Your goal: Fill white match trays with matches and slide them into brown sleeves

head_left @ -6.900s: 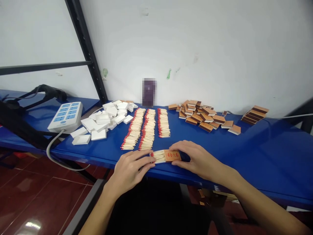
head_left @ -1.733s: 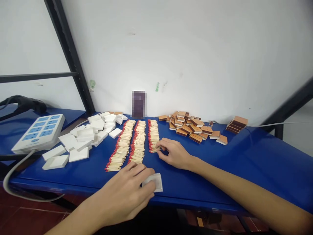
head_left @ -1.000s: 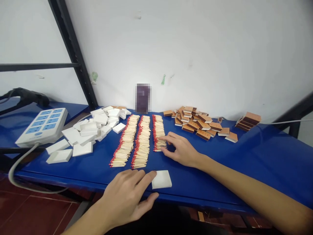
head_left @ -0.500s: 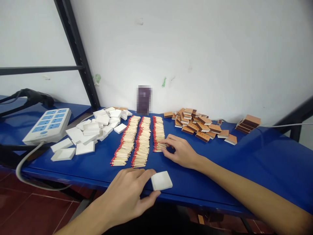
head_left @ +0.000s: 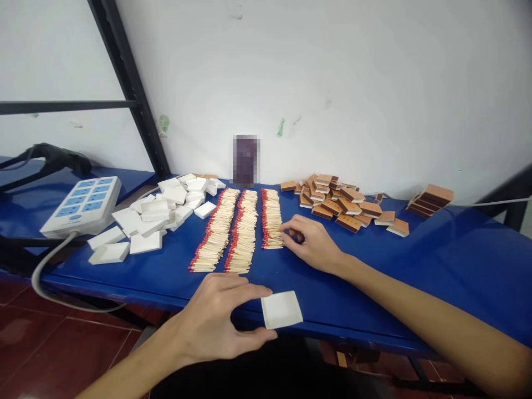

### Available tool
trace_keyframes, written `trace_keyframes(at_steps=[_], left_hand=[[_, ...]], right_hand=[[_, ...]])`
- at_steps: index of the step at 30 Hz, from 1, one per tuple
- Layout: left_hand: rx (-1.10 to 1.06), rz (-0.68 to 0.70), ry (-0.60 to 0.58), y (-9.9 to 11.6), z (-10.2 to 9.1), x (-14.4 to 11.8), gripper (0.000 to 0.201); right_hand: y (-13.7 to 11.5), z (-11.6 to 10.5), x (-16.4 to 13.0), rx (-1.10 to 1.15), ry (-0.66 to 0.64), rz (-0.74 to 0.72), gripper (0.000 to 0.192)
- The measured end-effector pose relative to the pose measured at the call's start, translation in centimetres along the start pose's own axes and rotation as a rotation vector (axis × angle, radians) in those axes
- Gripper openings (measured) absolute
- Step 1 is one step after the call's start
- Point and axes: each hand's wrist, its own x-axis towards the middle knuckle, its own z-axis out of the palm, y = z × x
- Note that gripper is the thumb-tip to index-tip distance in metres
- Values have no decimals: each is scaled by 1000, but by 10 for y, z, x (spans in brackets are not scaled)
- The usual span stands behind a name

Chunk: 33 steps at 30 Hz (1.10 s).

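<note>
The left hand (head_left: 218, 316) pinches a white tray (head_left: 282, 310) between thumb and forefinger at the table's near edge. At the tray's one o'clock, the right hand (head_left: 311, 244) curls against a match row (head_left: 271, 213), covering some stick ends; whether it grips any, I cannot tell. Marks on the orange sleeves (head_left: 349, 206), farther out at one o'clock, are too small to read, and a power strip (head_left: 87, 205) lies at ten o'clock.

Before you rises a white wall (head_left: 374, 83), scuffed here and there (a couple of the marks are green), its light duller toward the upper right corner. A glossy blue tabletop (head_left: 440, 271) runs along its foot. To your left, a black metal upright (head_left: 120, 83) slants across your view, meeting a dark crossbar (head_left: 66, 106). Below you lie dark red floor tiles (head_left: 37, 349) with pale joints.
</note>
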Motion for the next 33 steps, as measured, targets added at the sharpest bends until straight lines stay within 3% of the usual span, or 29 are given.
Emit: trace_keyframes(at_steps=[13, 22, 28, 33], left_hand=[[-47, -98, -49, 1, -1, 0, 38], [-67, -86, -318, -7, -8, 3, 44], [-214, 74, -506, -12, -12, 3, 43], [-268, 180, -519, -13, -13, 4, 36]], right_hand=[[-5, -3, -1, 50, -60, -84, 14], [-3, -1, -2, 44, -84, -120, 9], [-1, 0, -2, 55, -54, -208, 8], [-4, -3, -1, 39, -42, -246, 7]])
